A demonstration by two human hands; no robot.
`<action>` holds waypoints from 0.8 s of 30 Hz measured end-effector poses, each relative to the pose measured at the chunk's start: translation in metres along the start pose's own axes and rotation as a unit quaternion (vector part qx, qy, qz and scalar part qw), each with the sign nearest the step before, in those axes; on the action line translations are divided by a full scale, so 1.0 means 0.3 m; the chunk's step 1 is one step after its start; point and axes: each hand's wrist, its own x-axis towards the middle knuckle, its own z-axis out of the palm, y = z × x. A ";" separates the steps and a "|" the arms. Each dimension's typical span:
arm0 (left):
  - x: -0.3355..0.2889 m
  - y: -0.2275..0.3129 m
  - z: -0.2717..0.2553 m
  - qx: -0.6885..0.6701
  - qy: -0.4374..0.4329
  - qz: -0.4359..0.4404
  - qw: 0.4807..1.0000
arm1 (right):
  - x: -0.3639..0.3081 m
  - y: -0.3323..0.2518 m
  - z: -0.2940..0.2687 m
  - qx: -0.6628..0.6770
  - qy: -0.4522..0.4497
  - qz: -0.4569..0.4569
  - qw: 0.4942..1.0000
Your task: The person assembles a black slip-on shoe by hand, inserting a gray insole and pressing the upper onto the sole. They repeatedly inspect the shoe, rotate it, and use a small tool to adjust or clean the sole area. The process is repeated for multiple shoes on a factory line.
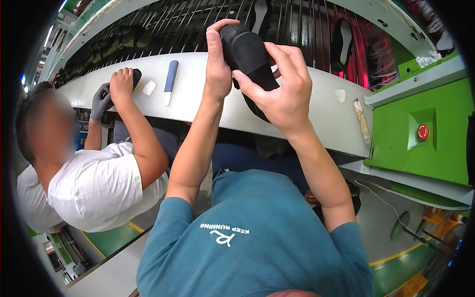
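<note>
Both my hands hold a black shoe up over the white work table, at the edge of the rod conveyor. My left hand grips its left side, thumb upright along it and fingers curled over the far end. On the right side, my right hand pinches the shoe between thumb and fingers. Its lower part runs down behind my right hand and is partly hidden. Left of my left forearm, a blue-handled tool with a pale tapered tip lies on the table.
Beyond the white table runs a conveyor of metal rods, with a dark shoe piece on it. A green machine panel with a red button stands right. At left, a co-worker handles a dark item. A wrapped stick lies right.
</note>
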 end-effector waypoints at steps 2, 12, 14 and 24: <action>-0.006 0.004 0.003 0.002 -0.007 -0.003 1.000 | -0.002 -0.011 -0.009 0.009 -0.004 0.017 1.000; -0.008 0.003 0.012 0.005 -0.018 -0.011 1.000 | -0.007 -0.012 -0.035 0.001 -0.012 0.010 1.000; -0.010 0.010 0.018 0.001 -0.017 -0.012 1.000 | -0.006 -0.020 -0.036 0.006 -0.014 0.023 1.000; -0.014 0.016 0.018 -0.001 -0.029 -0.020 0.999 | -0.008 -0.017 -0.037 0.012 -0.011 0.022 1.000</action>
